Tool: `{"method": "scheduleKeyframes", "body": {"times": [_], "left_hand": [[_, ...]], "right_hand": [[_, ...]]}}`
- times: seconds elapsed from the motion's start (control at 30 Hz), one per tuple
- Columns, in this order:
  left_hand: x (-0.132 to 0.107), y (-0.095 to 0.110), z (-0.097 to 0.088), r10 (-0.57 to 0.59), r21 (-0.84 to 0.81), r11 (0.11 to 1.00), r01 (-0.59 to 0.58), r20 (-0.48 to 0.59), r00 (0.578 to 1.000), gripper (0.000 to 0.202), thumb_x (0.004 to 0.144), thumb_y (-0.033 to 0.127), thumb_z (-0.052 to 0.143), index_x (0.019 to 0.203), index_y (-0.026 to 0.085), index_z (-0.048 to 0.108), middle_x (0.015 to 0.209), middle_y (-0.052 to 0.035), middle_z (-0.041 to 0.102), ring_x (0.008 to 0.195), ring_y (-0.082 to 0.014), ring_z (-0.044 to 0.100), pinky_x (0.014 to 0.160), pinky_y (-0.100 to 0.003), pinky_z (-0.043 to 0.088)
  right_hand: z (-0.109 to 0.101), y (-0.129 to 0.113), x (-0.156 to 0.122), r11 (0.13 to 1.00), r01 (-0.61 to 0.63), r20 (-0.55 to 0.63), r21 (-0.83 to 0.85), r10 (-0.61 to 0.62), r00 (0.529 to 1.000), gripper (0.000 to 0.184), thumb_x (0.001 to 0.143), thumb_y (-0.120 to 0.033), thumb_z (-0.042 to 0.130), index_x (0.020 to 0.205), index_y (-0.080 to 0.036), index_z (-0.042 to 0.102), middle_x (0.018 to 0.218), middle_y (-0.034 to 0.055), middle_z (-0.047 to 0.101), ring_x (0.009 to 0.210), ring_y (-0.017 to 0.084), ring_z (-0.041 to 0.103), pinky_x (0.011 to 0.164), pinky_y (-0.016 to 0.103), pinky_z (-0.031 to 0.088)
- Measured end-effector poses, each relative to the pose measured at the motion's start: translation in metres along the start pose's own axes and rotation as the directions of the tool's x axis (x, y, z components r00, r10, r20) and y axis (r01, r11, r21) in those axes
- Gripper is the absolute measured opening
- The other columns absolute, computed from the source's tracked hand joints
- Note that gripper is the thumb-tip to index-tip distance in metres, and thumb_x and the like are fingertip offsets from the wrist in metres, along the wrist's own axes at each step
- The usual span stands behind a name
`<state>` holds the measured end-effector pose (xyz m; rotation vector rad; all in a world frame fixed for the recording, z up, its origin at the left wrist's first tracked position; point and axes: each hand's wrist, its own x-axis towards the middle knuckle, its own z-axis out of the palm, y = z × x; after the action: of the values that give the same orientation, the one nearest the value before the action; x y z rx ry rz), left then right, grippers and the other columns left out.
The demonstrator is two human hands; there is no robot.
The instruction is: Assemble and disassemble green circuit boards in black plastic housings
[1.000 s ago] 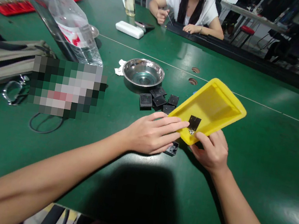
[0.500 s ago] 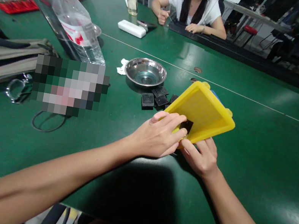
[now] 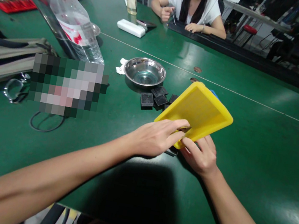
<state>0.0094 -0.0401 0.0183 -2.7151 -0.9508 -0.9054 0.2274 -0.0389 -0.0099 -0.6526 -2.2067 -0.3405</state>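
Note:
A yellow plastic tray (image 3: 199,109) is tilted up on its near corner, its inside facing me. My left hand (image 3: 155,138) lies at that near corner with fingers stretched onto the rim and into the tray. My right hand (image 3: 201,156) pinches the same corner from below, thumb on the rim. A small black plastic part (image 3: 171,152) lies on the table under my left fingers. Several more black square parts (image 3: 156,98) sit just left of the tray, in front of a steel bowl (image 3: 144,71).
Green table (image 3: 261,147). A clear water bottle (image 3: 73,21) leans at the left beside a beige bag (image 3: 3,57), a metal ring and a black loop. A white case (image 3: 131,28) and another bottle stand farther back. A person in white sits across the table.
The tray has tipped more steeply toward me. The black part that lay inside it near the corner is now hidden under my left fingers.

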Motion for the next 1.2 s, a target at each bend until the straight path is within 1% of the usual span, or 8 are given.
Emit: {"method": "scheduleKeyframes", "body": {"times": [0.17,0.3,0.43,0.5,0.67,0.8,0.97,1.2], "left_hand": [[-0.008,-0.008,0.003,0.081,-0.123,0.988,-0.098,-0.141,0.987,0.026,0.102,0.012,0.047,0.123,0.01,0.062,0.125,-0.0172,0.072,0.116,-0.0222,0.072,0.101,-0.035,0.061],[-0.013,-0.014,0.007,-0.021,-0.251,0.966,-0.069,-0.342,0.939,0.028,0.095,0.005,0.06,0.121,0.011,0.064,0.121,-0.0164,0.073,0.116,-0.0196,0.072,0.098,-0.03,0.062],[-0.015,-0.019,0.004,-0.091,-0.269,0.962,-0.041,-0.458,0.884,0.022,0.086,0.003,0.075,0.104,0.013,0.068,0.1,-0.0084,0.077,0.097,-0.0135,0.075,0.088,-0.021,0.061],[-0.016,-0.023,0.003,-0.115,-0.288,0.957,-0.021,-0.449,0.886,0.017,0.086,0.004,0.075,0.097,0.014,0.067,0.092,-0.0054,0.075,0.088,-0.0121,0.074,0.081,-0.02,0.06],[-0.018,-0.034,0.005,-0.185,-0.317,0.946,0.072,-0.342,0.921,0.011,0.089,0.007,0.07,0.092,0.015,0.062,0.084,-0.0021,0.069,0.076,-0.0102,0.068,0.072,-0.021,0.057],[-0.019,-0.036,0.007,-0.19,-0.329,0.94,0.087,-0.295,0.936,0.009,0.091,0.008,0.067,0.094,0.014,0.061,0.084,-0.0019,0.068,0.076,-0.0097,0.066,0.072,-0.02,0.055],[-0.02,-0.035,0.007,-0.194,-0.335,0.937,0.098,-0.267,0.944,0.007,0.093,0.01,0.064,0.095,0.015,0.061,0.085,-0.0016,0.068,0.076,-0.0102,0.066,0.073,-0.021,0.056],[-0.02,-0.037,0.009,-0.228,-0.353,0.922,0.157,-0.168,0.959,0.008,0.095,0.013,0.061,0.103,0.014,0.063,0.083,-0.0011,0.066,0.072,-0.0098,0.064,0.07,-0.021,0.054]], "right_hand": [[-0.002,0.005,0.002,1.0,-0.025,-0.001,-0.011,0.025,1.0,0.012,0.092,-0.017,0.07,0.103,-0.02,0.066,0.08,0.0069,0.065,0.074,0.021,0.059,0.067,0.033,0.049],[-0.006,0.012,0.001,0.995,-0.093,-0.02,-0.039,0.092,0.996,0.012,0.091,-0.021,0.07,0.102,-0.023,0.065,0.079,0.0045,0.065,0.071,0.02,0.06,0.068,0.034,0.051],[-0.011,0.031,-0.009,0.961,-0.265,-0.203,-0.079,0.245,0.948,0.017,0.085,-0.023,0.076,0.095,-0.024,0.063,0.08,0.0018,0.067,0.072,0.02,0.063,0.071,0.033,0.052],[-0.015,0.045,-0.016,0.885,-0.462,-0.336,-0.063,0.417,0.844,0.024,0.079,-0.03,0.082,0.094,-0.022,0.064,0.08,0.0012,0.066,0.066,0.018,0.061,0.067,0.032,0.052],[-0.03,0.083,-0.031,0.523,-0.838,-0.523,0.156,0.763,0.379,0.033,0.069,-0.04,0.082,0.088,-0.018,0.066,0.069,-0.0019,0.059,0.057,0.017,0.058,0.059,0.031,0.048],[-0.036,0.109,-0.049,0.323,-0.926,-0.409,0.194,0.885,0.223,0.035,0.064,-0.044,0.079,0.086,-0.02,0.065,0.064,-0.0024,0.061,0.061,0.02,0.062,0.065,0.034,0.051],[-0.033,0.11,-0.053,0.297,-0.945,-0.231,0.135,0.937,0.262,0.034,0.068,-0.04,0.073,0.093,-0.019,0.065,0.065,-0.0007,0.064,0.064,0.022,0.066,0.069,0.036,0.052],[-0.018,0.07,-0.025,0.577,-0.816,-0.025,0.028,0.817,0.577,0.04,0.086,-0.045,0.065,0.115,-0.019,0.065,0.064,-0.0036,0.057,0.058,0.017,0.055,0.063,0.032,0.047]]}}
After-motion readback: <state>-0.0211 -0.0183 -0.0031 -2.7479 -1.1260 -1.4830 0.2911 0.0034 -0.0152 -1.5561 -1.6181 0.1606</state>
